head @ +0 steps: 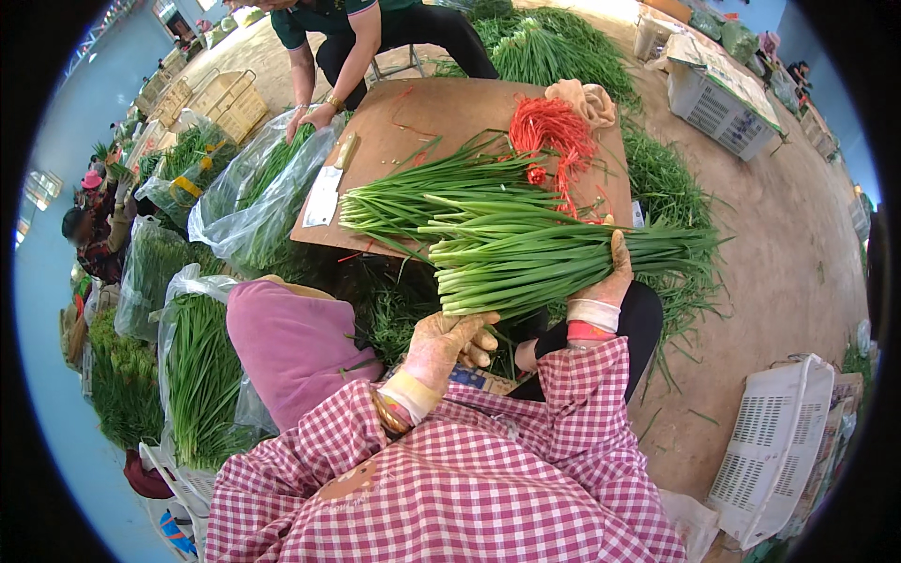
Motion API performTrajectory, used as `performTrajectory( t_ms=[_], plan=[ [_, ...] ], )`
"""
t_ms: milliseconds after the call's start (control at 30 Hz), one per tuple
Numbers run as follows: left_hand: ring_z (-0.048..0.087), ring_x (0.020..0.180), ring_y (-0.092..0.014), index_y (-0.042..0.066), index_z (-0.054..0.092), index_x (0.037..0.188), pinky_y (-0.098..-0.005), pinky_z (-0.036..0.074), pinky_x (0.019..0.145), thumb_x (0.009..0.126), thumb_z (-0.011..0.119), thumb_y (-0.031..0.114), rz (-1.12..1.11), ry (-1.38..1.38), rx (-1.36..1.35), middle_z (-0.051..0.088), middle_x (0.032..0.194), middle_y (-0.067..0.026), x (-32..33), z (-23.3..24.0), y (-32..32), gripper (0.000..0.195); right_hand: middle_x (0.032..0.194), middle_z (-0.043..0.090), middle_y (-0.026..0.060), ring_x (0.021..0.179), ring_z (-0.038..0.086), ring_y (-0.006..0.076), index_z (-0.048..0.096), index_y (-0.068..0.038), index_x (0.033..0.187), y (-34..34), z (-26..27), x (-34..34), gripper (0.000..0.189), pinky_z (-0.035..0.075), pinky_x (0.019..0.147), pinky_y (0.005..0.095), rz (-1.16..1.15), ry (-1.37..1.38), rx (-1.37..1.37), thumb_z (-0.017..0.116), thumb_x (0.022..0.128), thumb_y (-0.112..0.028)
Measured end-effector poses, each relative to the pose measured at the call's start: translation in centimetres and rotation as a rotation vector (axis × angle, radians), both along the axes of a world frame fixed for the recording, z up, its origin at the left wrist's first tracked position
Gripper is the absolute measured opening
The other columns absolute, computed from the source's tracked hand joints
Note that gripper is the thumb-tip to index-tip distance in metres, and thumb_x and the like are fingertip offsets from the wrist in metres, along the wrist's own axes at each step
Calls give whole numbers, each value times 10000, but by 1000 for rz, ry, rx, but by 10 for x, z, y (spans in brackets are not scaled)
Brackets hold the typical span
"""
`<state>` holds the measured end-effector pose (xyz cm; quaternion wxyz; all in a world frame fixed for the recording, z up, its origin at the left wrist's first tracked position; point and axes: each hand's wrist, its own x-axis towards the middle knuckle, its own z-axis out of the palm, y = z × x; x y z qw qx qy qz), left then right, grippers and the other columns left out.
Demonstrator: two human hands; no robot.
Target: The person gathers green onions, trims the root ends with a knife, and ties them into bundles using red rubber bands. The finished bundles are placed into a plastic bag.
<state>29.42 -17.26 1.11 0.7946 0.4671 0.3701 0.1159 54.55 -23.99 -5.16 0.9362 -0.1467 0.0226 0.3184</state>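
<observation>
My right hand [607, 278] grips a spread bundle of long green garlic chives [521, 260] around its leafy part, above the near edge of a wooden board [450, 105]. At the bundle's pale cut ends, my left hand [447, 341] is held just below, fingers bent; whether it pinches a stem cannot be told. Another pile of chives [415, 193] lies on the board behind the bundle. A cleaver [327, 190] with a wooden handle rests at the board's left side. Red plastic ties [549, 130] are heaped at the back right, beside a tan cloth [583, 98].
Across the board a co-worker's hands [313, 118] reach into a clear plastic bag of greens [264, 190]. Bagged chives [204, 373] stand at my left. Loose greens [662, 176] cover the floor right of the board. A white plastic crate [771, 443] stands at lower right.
</observation>
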Motion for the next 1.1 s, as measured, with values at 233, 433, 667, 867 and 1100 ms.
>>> performTrajectory(
  t_ms=[233,433,667,867,1100],
  plan=[
    [669,675,-122,-21,705,1107,-228,543,634,1019,583,153,-68,124,405,739,876,-107,-85,-6,57,230,1078,738,110,924,718,280,645,-72,1294,-10,2,8,392,588,876,463,-36,-74,26,684,953,-259],
    [658,1070,-368,75,333,1548,-454,535,937,758,785,193,-507,990,1318,611,1323,-204,-144,40,116,918,1054,734,61,967,695,211,633,-73,1324,-5,5,3,377,567,900,408,42,-89,3,653,980,-227],
    [458,1386,-381,4,335,1539,-447,399,1133,666,893,375,-258,216,1495,460,1499,-229,-28,62,72,1101,1033,688,32,974,681,204,597,-49,1328,14,7,-27,360,598,861,374,212,-192,-235,644,980,-127],
    [385,1430,-409,34,294,1566,-514,337,1160,627,867,474,-288,249,1535,396,1538,-228,16,40,54,1185,1064,698,45,991,681,205,531,-57,1414,52,15,-43,445,593,888,405,255,-242,-165,630,988,-143],
    [710,962,-281,74,703,1178,-365,575,860,894,732,349,-421,-495,637,728,1055,-102,-32,37,63,396,1061,685,16,1014,629,174,444,-96,1490,106,78,-9,550,463,1011,424,326,-536,123,638,987,-205]
  ],
)
